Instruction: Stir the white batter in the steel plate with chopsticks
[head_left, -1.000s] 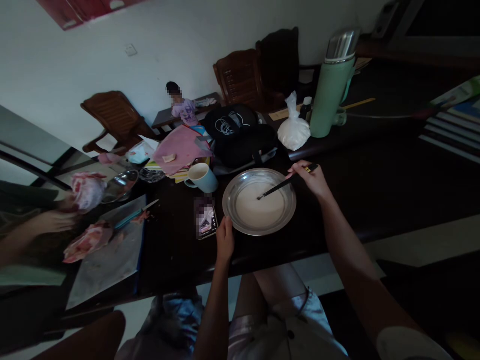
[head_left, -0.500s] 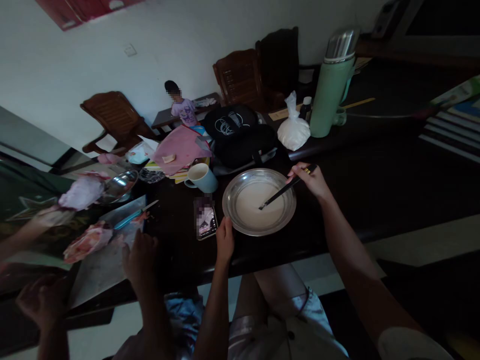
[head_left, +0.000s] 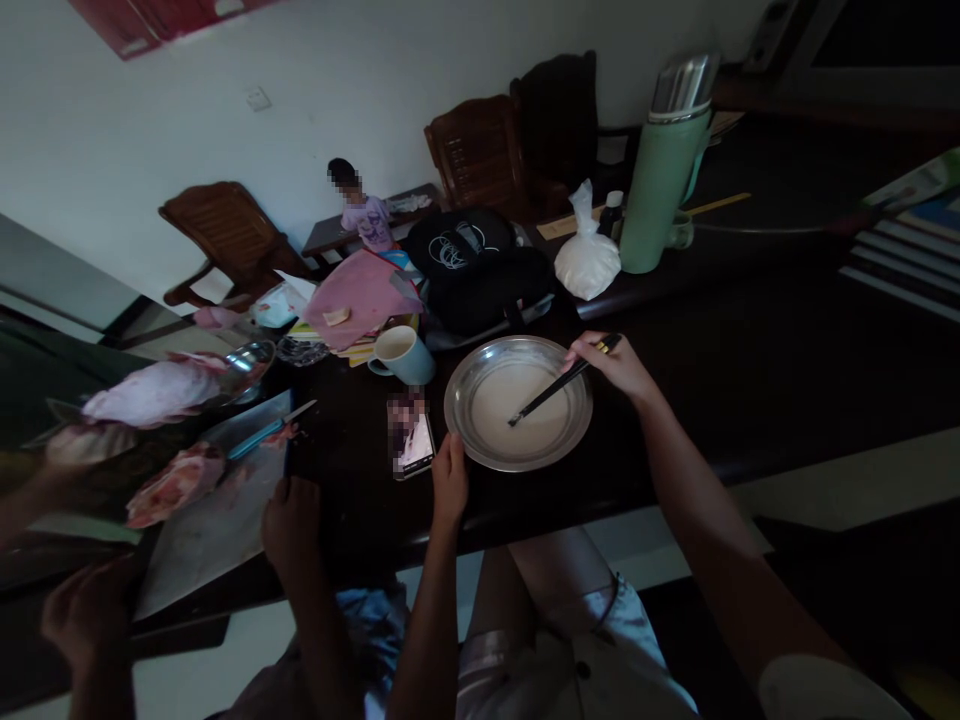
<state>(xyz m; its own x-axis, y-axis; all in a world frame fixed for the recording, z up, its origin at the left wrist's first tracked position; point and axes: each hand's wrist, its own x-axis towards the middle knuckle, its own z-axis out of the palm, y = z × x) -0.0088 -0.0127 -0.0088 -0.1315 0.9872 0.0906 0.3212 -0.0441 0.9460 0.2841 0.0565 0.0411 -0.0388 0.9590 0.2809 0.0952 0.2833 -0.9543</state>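
Observation:
A wide metal bowl (head_left: 457, 430) holds a pale, milky mixture (head_left: 499, 410). My right hand (head_left: 619, 365) grips black chopsticks (head_left: 559, 383) with gold bands near the top, and their tips dip into the mixture. My left hand (head_left: 450, 475) pinches the bowl's near left rim. Just left of that hand lies a phone (head_left: 412, 445) with its screen lit. Behind the phone stands a light blue mug (head_left: 405, 355). A tied plastic bag of white powder (head_left: 587, 260) sits beyond the bowl.
Other people's hands (head_left: 292, 520) are at the left, one holding a piece of raw poultry (head_left: 157, 390). A cutting board (head_left: 202, 540) bears raw meat (head_left: 180, 482) and a blue-handled knife (head_left: 262, 437). A green thermos (head_left: 660, 195) and a black bag (head_left: 487, 290) stand at the back.
The chopstick tips have shifted slightly left and nearer in the mixture, my right hand moving with them. At the left, another person's hand has moved the poultry leftward.

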